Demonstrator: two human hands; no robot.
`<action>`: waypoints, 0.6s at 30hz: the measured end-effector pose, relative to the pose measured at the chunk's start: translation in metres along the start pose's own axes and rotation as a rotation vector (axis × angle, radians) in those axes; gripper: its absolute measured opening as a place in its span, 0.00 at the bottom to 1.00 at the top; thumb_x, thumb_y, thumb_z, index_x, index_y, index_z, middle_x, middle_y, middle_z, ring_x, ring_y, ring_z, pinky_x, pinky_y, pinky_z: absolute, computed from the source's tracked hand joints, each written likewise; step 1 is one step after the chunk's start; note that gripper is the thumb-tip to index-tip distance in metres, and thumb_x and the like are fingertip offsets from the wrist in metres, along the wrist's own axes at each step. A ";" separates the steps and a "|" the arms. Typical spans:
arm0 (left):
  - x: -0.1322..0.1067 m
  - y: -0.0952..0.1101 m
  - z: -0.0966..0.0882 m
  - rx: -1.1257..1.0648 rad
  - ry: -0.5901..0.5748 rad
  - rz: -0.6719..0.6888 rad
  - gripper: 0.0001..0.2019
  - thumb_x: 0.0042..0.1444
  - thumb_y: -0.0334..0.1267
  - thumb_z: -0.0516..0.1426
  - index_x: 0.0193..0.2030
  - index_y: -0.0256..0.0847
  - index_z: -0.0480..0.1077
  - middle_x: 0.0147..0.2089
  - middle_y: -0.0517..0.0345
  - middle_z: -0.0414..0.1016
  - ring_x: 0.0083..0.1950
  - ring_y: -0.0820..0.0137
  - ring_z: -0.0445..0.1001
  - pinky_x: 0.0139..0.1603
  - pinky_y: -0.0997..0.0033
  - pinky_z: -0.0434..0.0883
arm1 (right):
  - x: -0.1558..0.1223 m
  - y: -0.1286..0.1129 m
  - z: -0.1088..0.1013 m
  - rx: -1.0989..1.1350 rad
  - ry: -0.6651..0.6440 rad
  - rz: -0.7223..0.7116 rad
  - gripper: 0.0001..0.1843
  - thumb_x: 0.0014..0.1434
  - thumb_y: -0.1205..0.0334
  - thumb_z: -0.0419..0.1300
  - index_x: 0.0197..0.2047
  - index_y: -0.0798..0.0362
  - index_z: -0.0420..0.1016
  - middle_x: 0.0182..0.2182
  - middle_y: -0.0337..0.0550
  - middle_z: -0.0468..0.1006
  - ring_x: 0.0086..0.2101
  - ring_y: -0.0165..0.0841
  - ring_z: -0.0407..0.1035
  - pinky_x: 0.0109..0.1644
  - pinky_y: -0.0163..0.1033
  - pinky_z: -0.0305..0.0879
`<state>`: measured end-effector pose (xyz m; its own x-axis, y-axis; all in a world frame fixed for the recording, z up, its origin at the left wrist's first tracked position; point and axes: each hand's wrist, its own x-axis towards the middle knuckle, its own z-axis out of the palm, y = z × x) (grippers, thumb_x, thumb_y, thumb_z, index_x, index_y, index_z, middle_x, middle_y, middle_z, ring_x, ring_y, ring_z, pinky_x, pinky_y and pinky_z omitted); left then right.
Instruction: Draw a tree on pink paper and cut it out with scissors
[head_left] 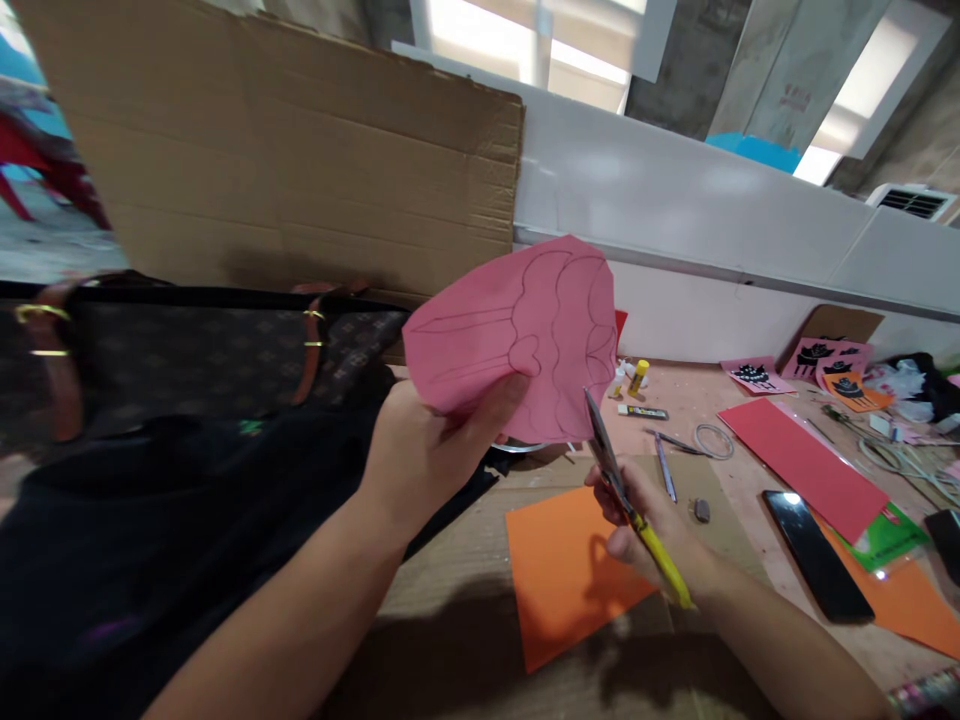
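Note:
My left hand (427,455) is closed on a pink sheet of paper (525,335) with pencilled outlines, holding it up by its lower edge above the table. My right hand (649,525) grips yellow-handled scissors (626,500). Their blades point up and touch the lower right edge of the pink sheet. Below both hands an orange sheet (562,575) lies flat on a piece of brown cardboard (450,600).
A dark patterned bag (187,350) and black cloth (150,540) fill the left. A big cardboard panel (285,150) leans behind. To the right lie a red sheet (806,465), black phone (817,555), glue sticks (637,375), a pen (664,467), wire and paper cut-outs (832,360).

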<state>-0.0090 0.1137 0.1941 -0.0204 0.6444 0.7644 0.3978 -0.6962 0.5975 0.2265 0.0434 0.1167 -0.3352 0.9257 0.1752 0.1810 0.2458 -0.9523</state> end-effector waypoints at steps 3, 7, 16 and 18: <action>-0.001 -0.001 0.000 0.015 0.005 -0.014 0.15 0.60 0.46 0.61 0.23 0.47 0.72 0.21 0.64 0.76 0.25 0.66 0.79 0.28 0.69 0.75 | 0.000 -0.001 0.000 0.011 0.000 0.000 0.42 0.54 0.19 0.63 0.52 0.47 0.68 0.32 0.34 0.59 0.31 0.33 0.50 0.33 0.39 0.49; -0.002 -0.005 0.000 0.034 0.022 -0.023 0.14 0.60 0.47 0.61 0.24 0.48 0.73 0.21 0.63 0.77 0.31 0.63 0.82 0.31 0.69 0.77 | -0.001 -0.003 0.000 0.019 0.008 0.003 0.41 0.54 0.19 0.63 0.52 0.47 0.68 0.33 0.35 0.59 0.32 0.33 0.51 0.33 0.38 0.50; -0.002 -0.004 -0.001 0.023 0.008 -0.001 0.14 0.61 0.46 0.61 0.24 0.48 0.73 0.24 0.64 0.79 0.28 0.66 0.80 0.32 0.68 0.75 | 0.001 -0.003 -0.001 -0.015 0.008 0.009 0.42 0.54 0.18 0.62 0.52 0.46 0.68 0.33 0.35 0.60 0.32 0.33 0.51 0.33 0.39 0.50; -0.002 -0.003 -0.001 0.021 0.004 -0.005 0.15 0.60 0.46 0.61 0.23 0.48 0.72 0.23 0.64 0.78 0.28 0.66 0.80 0.32 0.68 0.75 | 0.001 -0.003 0.000 -0.012 0.012 0.009 0.41 0.54 0.18 0.63 0.51 0.46 0.68 0.33 0.35 0.60 0.32 0.34 0.51 0.34 0.39 0.50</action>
<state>-0.0110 0.1142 0.1916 -0.0262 0.6469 0.7621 0.4171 -0.6858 0.5964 0.2259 0.0435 0.1197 -0.3228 0.9311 0.1696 0.1948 0.2408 -0.9508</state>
